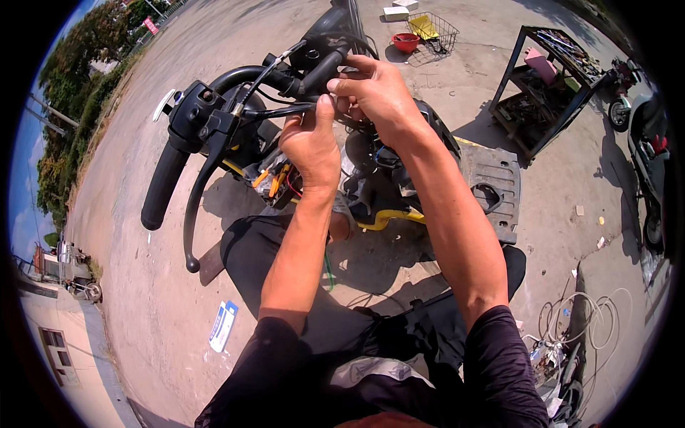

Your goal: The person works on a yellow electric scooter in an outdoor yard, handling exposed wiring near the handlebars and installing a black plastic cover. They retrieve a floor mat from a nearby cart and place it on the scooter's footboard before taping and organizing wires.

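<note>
The handlebar [321,73] of a partly stripped two-wheeler stands in front of me. At its left end are a black rubber grip [164,187], a brake lever [196,207] and a switch housing [194,114]. A black-sleeved cable [278,112] runs from the lever mount to my left hand [314,146], which is closed on its end, thumb up. Fingers bent, my right hand [378,93] meets it from the right beside the handlebar; what its fingertips pinch is hidden. Below my left hand lie orange-handled pliers [278,180] among loose wires.
A yellow frame tube [389,216] and grey footplate [508,189] are below my hands. Ahead are a red bowl [405,43] and wire basket [446,39]. A metal tool rack [524,89], parked scooter [648,157] and coiled pale cable [598,324] are on the right.
</note>
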A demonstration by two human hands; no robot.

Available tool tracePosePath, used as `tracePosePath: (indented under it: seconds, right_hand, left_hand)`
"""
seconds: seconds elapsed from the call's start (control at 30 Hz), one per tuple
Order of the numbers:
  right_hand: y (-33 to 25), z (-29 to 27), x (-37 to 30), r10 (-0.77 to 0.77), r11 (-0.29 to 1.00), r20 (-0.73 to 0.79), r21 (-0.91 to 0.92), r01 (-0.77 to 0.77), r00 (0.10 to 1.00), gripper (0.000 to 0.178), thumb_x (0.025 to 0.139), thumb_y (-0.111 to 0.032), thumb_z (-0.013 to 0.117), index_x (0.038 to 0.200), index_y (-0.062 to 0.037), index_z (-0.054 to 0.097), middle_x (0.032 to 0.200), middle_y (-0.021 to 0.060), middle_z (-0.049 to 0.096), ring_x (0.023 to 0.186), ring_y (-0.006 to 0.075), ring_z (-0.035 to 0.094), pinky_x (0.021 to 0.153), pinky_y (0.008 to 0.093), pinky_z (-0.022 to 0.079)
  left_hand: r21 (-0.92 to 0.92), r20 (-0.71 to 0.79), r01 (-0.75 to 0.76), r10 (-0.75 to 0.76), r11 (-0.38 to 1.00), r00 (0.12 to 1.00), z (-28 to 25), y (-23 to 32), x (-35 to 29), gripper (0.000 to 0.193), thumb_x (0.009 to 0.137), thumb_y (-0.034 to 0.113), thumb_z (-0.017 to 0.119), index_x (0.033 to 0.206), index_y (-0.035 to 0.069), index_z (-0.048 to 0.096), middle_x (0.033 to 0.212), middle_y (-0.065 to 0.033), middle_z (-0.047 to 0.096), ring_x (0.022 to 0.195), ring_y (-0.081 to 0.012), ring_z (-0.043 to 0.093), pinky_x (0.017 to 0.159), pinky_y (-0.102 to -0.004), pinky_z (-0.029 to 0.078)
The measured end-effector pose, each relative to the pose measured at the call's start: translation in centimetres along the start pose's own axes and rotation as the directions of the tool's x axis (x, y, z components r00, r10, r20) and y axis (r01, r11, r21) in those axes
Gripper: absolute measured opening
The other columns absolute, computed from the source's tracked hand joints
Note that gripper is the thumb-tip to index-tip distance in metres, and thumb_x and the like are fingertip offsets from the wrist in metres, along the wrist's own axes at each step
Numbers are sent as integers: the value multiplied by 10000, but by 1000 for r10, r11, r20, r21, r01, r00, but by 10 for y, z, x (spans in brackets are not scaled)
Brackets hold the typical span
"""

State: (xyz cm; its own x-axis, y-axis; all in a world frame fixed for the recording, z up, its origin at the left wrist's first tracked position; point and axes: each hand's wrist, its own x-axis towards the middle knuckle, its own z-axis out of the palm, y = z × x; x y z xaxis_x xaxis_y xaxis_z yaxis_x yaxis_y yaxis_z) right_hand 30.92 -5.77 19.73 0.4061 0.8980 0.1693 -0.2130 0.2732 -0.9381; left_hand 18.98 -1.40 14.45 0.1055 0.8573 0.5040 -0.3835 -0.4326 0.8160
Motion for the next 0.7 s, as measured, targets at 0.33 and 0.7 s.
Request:
tracePosePath:
  seconds: [0.33, 0.7]
  right_hand:
    - [19, 24, -13, -185, 982, -187, -5, 187, 965, 606, 910, -39, 774, 1428, 67, 477, 1062, 127, 709, 841, 136, 686, 676, 268, 564]
    - [34, 29, -12, -213, 957, -268, 135, 255, 940, 506, 909, -35, 764, 1322, 63, 488, 1006, 120, 697, 838, 146, 687, 659, 274, 574]
  left_hand:
    - [151, -58, -16, 25, 988, 998, 7, -3, 5, 238, 995, 122, 763, 1093, -86, 702, 1043, -76, 748, 894, -115, 679, 793, -277, 558]
    - [363, -13, -237, 260, 901, 966, 2, -12, 11, 280, 936, 125, 790, 1103, -77, 690, 969, -108, 759, 854, -135, 699, 755, -318, 561]
